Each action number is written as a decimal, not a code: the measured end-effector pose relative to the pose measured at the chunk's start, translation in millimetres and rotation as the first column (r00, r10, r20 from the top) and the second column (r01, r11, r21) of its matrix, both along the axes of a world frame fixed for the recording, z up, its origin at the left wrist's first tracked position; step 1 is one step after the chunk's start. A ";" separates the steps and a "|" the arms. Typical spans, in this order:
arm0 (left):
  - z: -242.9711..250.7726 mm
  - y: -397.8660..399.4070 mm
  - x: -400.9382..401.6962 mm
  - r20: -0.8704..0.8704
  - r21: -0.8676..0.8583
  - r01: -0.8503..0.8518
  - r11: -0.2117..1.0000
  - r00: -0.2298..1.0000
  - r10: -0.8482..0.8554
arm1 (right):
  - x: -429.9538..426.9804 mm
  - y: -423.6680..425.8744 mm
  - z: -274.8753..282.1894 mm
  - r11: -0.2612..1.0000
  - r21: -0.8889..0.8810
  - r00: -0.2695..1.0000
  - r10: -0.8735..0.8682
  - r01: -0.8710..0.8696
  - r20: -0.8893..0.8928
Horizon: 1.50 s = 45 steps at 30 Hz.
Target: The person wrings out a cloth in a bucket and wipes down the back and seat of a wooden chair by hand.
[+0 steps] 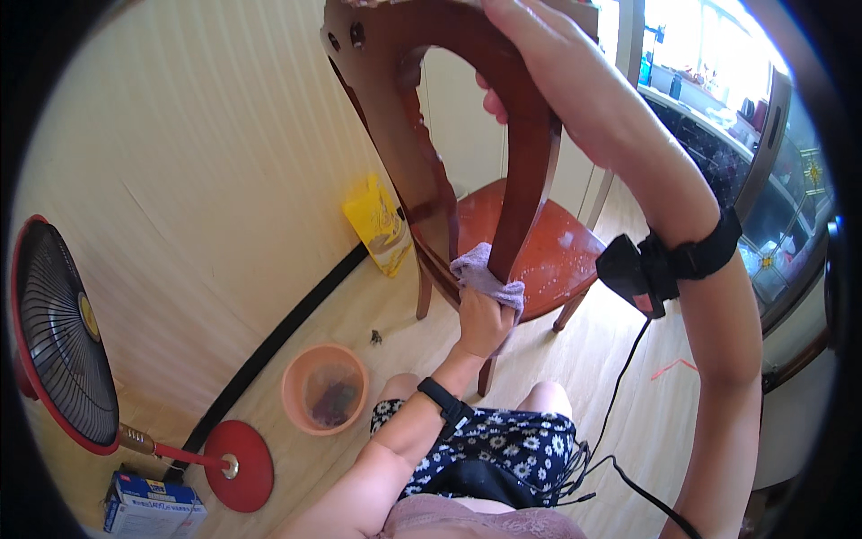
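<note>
A dark reddish-brown wooden chair (522, 162) stands before me with its tall backrest towards me. Near the bottom of the backrest, my left hand (483, 323) grips a purple cloth (481, 269) wrapped around the right upright. My right hand (532, 40) holds the upper right part of the backrest, its fingertips showing through the opening. Whitish spots and smears lie on the chair's seat (559, 249).
A peach plastic basin (291, 391) with water and a dark cloth stands on the floor at left. Beyond it are a red fan-shaped heater (60, 337), boxes (155, 509) and a yellow bag (378, 226) by the wall. Black cables (623, 377) hang near my right arm.
</note>
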<state>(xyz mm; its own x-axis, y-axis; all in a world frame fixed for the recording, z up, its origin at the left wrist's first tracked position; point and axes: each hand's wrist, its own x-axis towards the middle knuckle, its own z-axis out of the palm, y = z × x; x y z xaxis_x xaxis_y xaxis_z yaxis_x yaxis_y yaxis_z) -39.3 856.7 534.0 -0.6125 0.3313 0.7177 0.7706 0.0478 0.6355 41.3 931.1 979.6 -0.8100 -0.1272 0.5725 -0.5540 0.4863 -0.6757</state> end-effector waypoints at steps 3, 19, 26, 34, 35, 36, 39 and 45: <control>68.2 12.5 -3.8 -0.155 0.054 -0.045 0.998 0.986 0.053 | 3.7 4.5 0.5 0.993 0.022 0.988 -0.120 0.118 0.099; 337.9 14.0 2.8 -0.021 0.769 0.165 0.617 0.972 -0.235 | -35.1 87.0 26.2 0.935 0.274 0.957 -0.160 0.225 -0.243; 348.0 -30.1 -35.9 0.069 0.697 0.262 0.668 0.902 -0.426 | -23.1 15.4 -102.1 0.908 0.181 0.792 -0.216 0.378 -0.571; 274.2 15.6 15.7 0.023 0.598 0.097 0.795 0.990 -0.138 | 27.3 41.1 -120.1 0.837 0.355 0.872 -0.258 0.417 -0.416; 258.0 10.8 13.8 -0.006 0.553 0.072 0.830 0.997 -0.082 | 33.3 42.4 -112.5 0.760 0.446 0.853 -0.266 0.472 -0.450; 241.6 12.3 9.6 -0.072 0.491 0.035 0.870 0.997 0.000 | 37.6 44.0 -96.2 0.634 0.494 0.770 -0.273 0.594 -0.576; 173.2 -5.0 -8.8 -0.239 0.182 -0.147 0.972 0.952 0.189 | 13.0 19.1 -64.5 0.764 0.321 0.764 -0.325 0.559 -0.557; 89.5 -54.2 -34.1 0.368 0.546 0.094 0.832 0.866 -0.339 | -16.2 -22.2 -59.3 0.938 -0.205 0.930 -0.318 0.280 -0.185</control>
<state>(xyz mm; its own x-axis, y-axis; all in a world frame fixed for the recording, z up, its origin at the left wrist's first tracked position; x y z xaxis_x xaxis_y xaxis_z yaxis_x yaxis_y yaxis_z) -73.3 802.5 623.5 -0.8517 0.1691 0.4961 0.3595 -0.5002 0.7877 25.1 908.9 920.4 -0.6520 0.2178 0.7263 -0.5406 0.5381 -0.6467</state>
